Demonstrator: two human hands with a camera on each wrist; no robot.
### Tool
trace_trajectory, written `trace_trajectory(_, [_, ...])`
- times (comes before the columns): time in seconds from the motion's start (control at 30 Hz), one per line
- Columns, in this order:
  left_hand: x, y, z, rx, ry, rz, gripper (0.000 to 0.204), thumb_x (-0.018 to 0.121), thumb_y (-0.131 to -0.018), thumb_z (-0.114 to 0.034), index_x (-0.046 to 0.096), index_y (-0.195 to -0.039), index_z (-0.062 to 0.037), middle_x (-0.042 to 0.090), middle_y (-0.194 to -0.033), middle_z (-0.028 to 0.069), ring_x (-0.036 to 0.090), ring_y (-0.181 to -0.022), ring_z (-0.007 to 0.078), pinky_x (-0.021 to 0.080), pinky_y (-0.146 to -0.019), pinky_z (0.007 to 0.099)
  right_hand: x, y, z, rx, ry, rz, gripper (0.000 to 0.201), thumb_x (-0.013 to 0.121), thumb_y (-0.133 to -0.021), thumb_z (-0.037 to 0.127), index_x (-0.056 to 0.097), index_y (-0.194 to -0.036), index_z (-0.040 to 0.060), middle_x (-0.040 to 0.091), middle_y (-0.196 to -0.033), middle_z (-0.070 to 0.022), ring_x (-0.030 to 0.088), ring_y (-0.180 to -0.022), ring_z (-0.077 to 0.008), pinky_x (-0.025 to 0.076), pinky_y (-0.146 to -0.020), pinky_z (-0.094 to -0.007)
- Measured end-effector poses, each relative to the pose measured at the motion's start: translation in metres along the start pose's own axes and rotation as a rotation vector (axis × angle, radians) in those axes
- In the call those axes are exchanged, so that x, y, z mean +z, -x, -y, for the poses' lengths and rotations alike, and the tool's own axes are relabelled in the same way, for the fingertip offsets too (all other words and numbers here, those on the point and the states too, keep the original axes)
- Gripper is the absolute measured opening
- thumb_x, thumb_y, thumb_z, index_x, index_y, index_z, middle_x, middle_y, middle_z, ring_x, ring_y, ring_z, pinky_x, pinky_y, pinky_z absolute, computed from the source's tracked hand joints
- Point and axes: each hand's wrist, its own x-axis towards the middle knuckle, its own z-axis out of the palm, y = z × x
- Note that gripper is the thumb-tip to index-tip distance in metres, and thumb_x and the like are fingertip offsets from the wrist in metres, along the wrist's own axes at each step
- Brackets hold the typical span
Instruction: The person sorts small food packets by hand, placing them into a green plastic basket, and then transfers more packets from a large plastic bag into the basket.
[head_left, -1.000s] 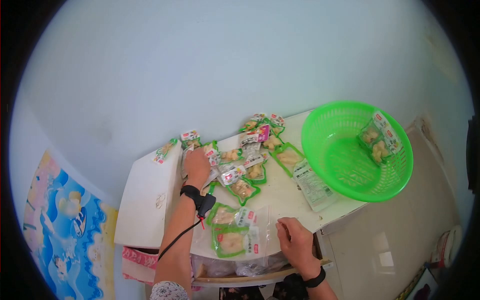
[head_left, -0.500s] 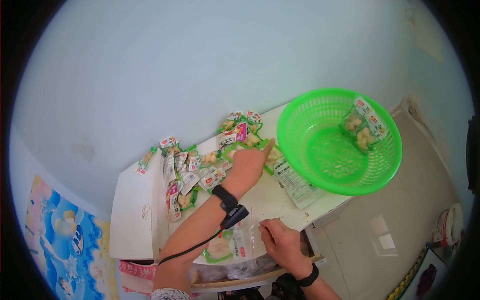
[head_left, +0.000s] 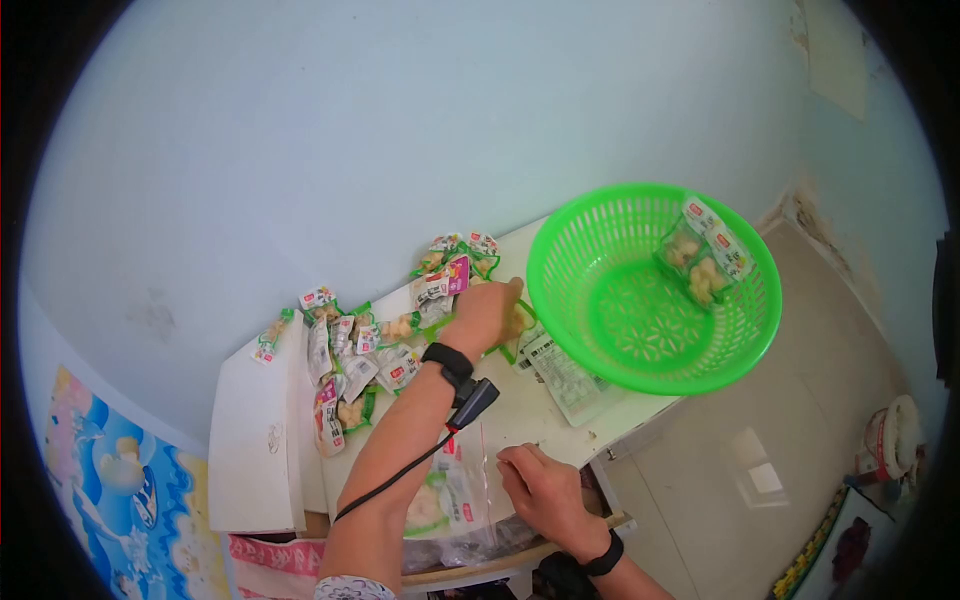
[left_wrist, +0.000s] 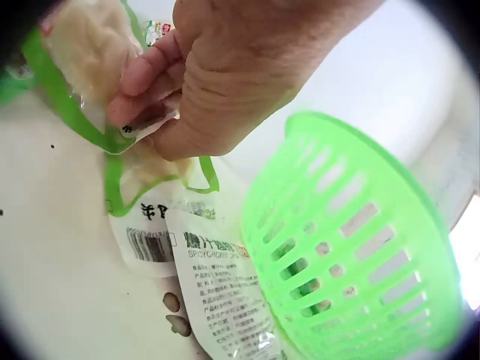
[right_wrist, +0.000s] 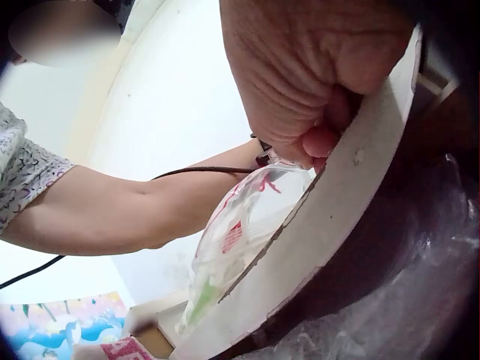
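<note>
My left hand [head_left: 485, 318] reaches across the table beside the green plastic basket [head_left: 640, 310]. In the left wrist view, its thumb and fingers pinch the edge of a clear, green-bordered food packet [left_wrist: 94, 49] with pale contents. Just below lie another green-bordered packet [left_wrist: 114, 187] and a white printed packet [left_wrist: 217, 289], close against the basket. My right hand [head_left: 545, 492] rests at the table's front edge, fingers loosely curled. Beside it lies a clear zip bag [head_left: 468, 485] with green-edged packets inside, partly hidden by my left forearm.
Several small snack packets [head_left: 355, 370] are spread along the table's left and back. A double packet [head_left: 705, 255] leans inside the basket's right wall. Under the front edge, an open drawer [head_left: 500, 562] holds clear plastic. The wall [head_left: 400, 130] rises behind.
My left hand has moved right, from the loose packets at the left to the green-bordered packet near the basket. The view has shifted, and my right hand stays at the table edge.
</note>
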Motion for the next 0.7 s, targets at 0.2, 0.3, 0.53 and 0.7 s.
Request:
trace_trajectory(0.2, [-0.039,0.04,0.027,0.07,0.159,-0.24,0.016,0.072,-0.078,-0.011,0.067,-0.092,-0.005,0.068,-0.079,0.0168,0.067,-0.08,0.0395,0.051,-0.068,0.0504,0.003,0.002,-0.001,-0.038,0.007,-0.059,0.013,0.068,-0.091,0.006,0.062,-0.102,0.0071,0.066,-0.088,-0.0124,0.067,-0.072,-0.0358,0.053,-0.059,-0.0426])
trace_trajectory(0.3, [-0.069,0.069,0.034,0.038,0.184,-0.358,0.015,0.072,-0.076,-0.01,0.067,-0.089,-0.005,0.067,-0.074,0.0167,0.066,-0.07,0.037,0.051,-0.064,0.0455,0.004,0.002,0.0,-0.054,-0.012,-0.092,0.012,0.068,-0.091,0.006,0.063,-0.102,0.0068,0.066,-0.088,-0.0139,0.067,-0.072,-0.0363,0.053,-0.061,-0.0426])
trace_trajectory(0.53, [-0.127,0.169,0.012,-0.141,0.29,-0.67,0.013,0.068,-0.082,-0.004,0.067,-0.094,-0.0046,0.065,-0.072,0.0148,0.064,-0.061,0.0299,0.049,-0.058,0.0405,0.006,0.002,-0.003,-0.063,-0.001,-0.142,0.016,0.071,-0.09,0.007,0.064,-0.105,0.0049,0.066,-0.085,-0.0162,0.067,-0.073,-0.0331,0.052,-0.063,-0.0393])
trace_trajectory(0.7, [-0.147,0.257,-0.023,-0.151,0.173,-0.823,0.013,0.068,-0.084,0.001,0.069,-0.097,-0.0017,0.067,-0.074,0.0123,0.063,-0.058,0.0213,0.048,-0.053,0.0339,0.002,0.01,0.022,0.117,-0.276,-0.126,0.034,0.078,-0.086,0.008,0.067,-0.118,0.0047,0.069,-0.092,-0.0061,0.064,-0.075,-0.0212,0.052,-0.065,-0.0331])
